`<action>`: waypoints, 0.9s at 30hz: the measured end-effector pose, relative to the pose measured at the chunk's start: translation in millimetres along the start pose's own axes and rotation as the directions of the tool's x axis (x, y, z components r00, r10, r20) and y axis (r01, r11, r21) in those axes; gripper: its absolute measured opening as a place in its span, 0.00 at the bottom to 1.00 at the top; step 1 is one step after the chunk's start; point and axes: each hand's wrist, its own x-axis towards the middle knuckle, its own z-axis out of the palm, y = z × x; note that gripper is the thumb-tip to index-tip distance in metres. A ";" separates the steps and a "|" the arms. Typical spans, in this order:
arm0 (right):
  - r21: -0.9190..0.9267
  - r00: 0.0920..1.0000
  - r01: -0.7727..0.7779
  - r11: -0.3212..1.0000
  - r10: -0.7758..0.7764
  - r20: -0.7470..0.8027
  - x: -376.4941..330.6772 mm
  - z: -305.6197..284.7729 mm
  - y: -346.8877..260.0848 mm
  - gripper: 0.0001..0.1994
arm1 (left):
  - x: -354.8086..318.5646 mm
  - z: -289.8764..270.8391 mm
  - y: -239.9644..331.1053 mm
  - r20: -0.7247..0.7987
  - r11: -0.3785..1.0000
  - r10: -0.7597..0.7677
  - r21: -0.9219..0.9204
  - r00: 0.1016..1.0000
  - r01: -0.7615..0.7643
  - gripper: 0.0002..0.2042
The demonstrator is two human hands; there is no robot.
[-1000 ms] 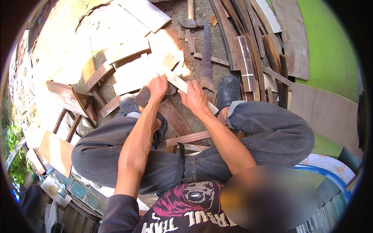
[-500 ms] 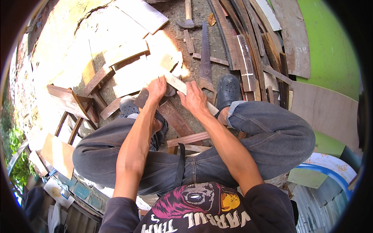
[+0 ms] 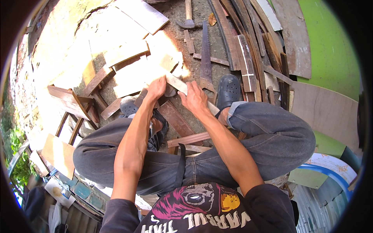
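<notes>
I sit on the ground with both knees bent, dark jeans and black clogs [image 3: 229,89] in view. My left hand [image 3: 155,88] and my right hand [image 3: 193,99] both grip a narrow pale wooden strip [image 3: 179,84] that runs slantwise between them, over the ground in front of my feet. The strip's far end sticks out past my left hand and its near end passes under my right hand toward my right shoe. A reddish-brown board [image 3: 176,121] lies under my wrists.
A handsaw [image 3: 205,58] lies just beyond my right hand, and a hammer [image 3: 188,17] farther off. Pale plywood pieces [image 3: 132,70] lie to the left, dark long planks [image 3: 248,54] to the right. A small wooden frame [image 3: 72,103] stands at left. A green wall [image 3: 334,42] at right.
Both hands keep their hold on the strip and stay in nearly the same place. The view has shifted slightly.
</notes>
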 end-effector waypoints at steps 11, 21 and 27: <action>0.008 0.998 -0.048 0.999 0.048 0.037 0.4 -0.5 -0.7 0.22 | 3.0 -21.2 18.9 0.227 0.970 -0.169 -0.135 0.959 0.203 0.37; 0.068 0.996 -0.061 0.996 0.065 -0.053 6.7 -7.1 3.6 0.20 | 7.6 -36.8 27.7 0.420 0.972 -0.110 -0.146 0.901 0.187 0.35; 0.274 0.993 0.109 0.955 -0.094 -0.069 54.7 -23.2 -7.8 0.15 | 5.9 -38.4 26.3 0.425 0.966 -0.120 -0.158 0.897 0.205 0.34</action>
